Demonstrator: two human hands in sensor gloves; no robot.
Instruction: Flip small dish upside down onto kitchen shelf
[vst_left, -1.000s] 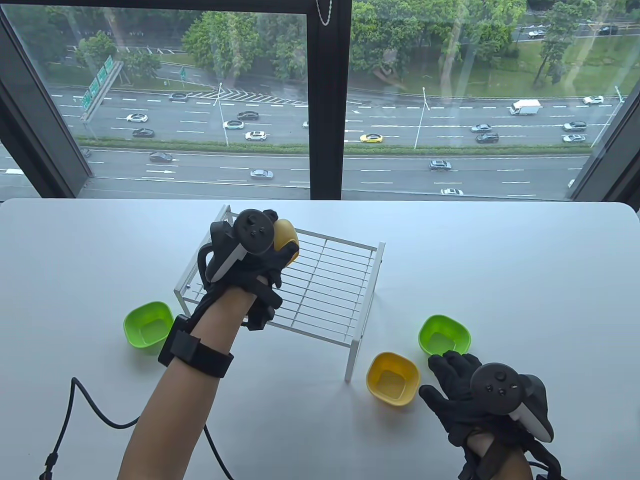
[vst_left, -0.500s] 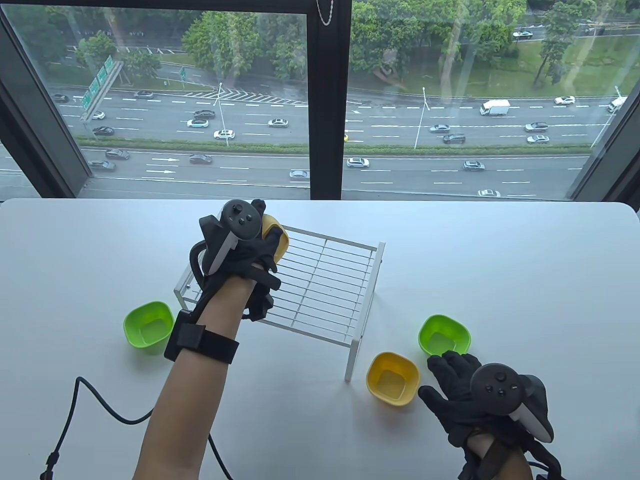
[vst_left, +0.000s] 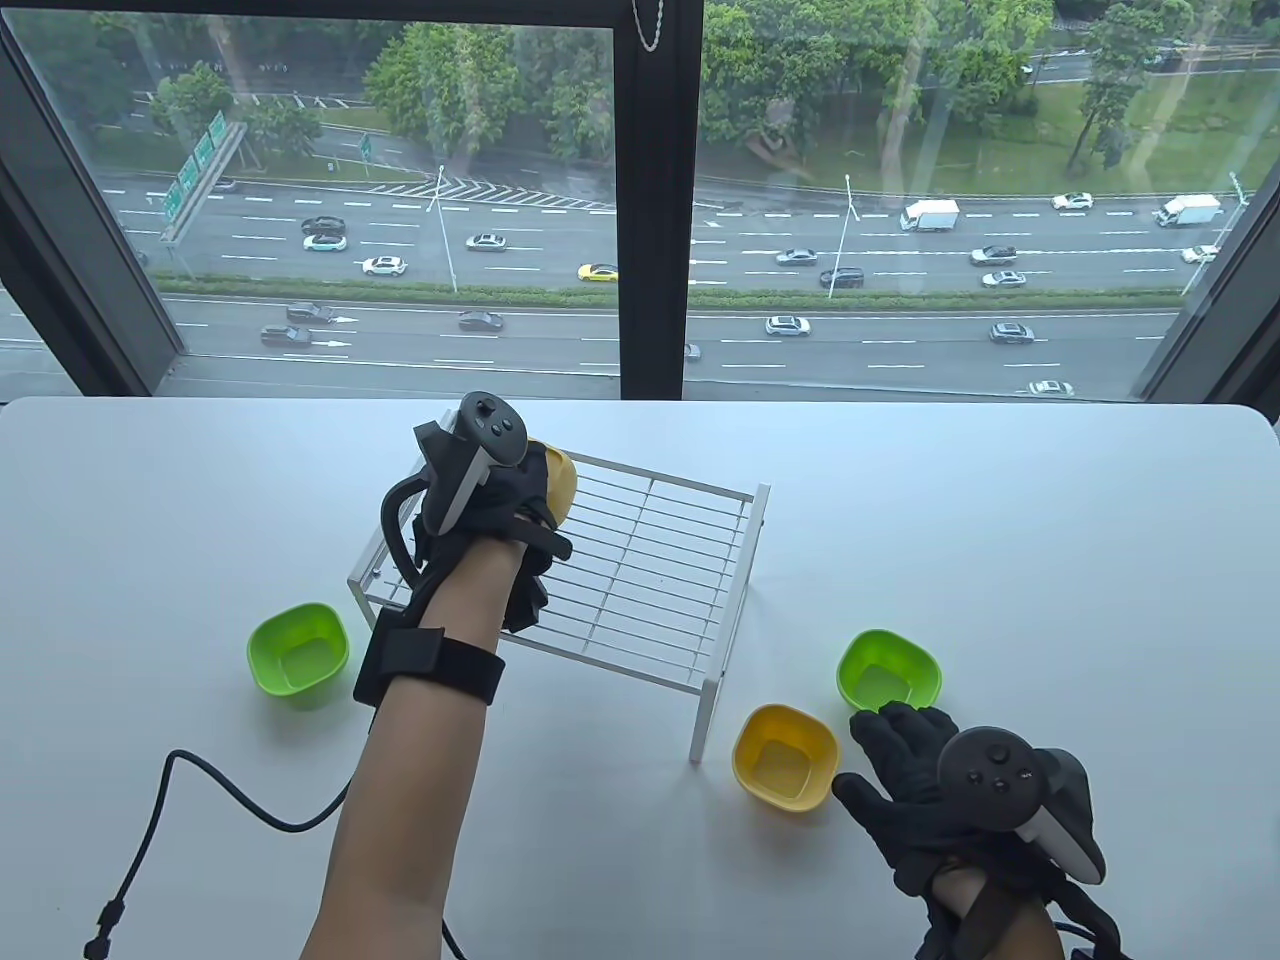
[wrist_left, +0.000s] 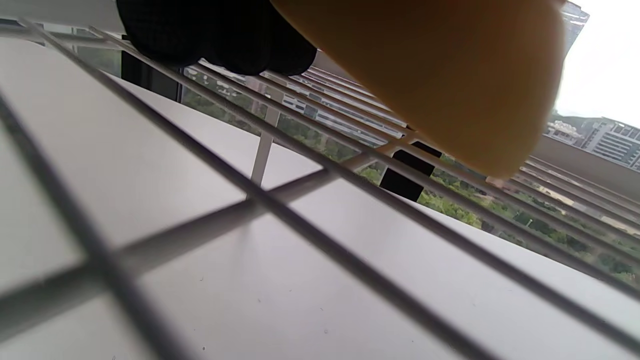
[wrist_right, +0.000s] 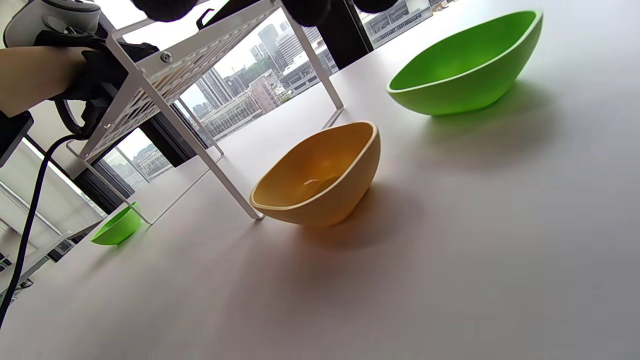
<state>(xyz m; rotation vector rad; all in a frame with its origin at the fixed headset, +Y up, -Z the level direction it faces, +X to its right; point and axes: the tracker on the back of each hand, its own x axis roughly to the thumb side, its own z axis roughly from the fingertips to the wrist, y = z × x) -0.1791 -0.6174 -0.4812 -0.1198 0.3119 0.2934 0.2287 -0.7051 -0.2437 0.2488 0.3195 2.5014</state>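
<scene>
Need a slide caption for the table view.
Left hand holds a yellow dish over the wire shelf.

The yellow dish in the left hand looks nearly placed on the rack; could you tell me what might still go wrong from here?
1. The yellow dish sits at the far left corner of the wire shelf; released carelessly, it might slide off the edge.
2. In the left wrist view its rim meets thin wires, so it may settle tilted.
3. The left hand covers much of it and could drag it when withdrawing.
</scene>
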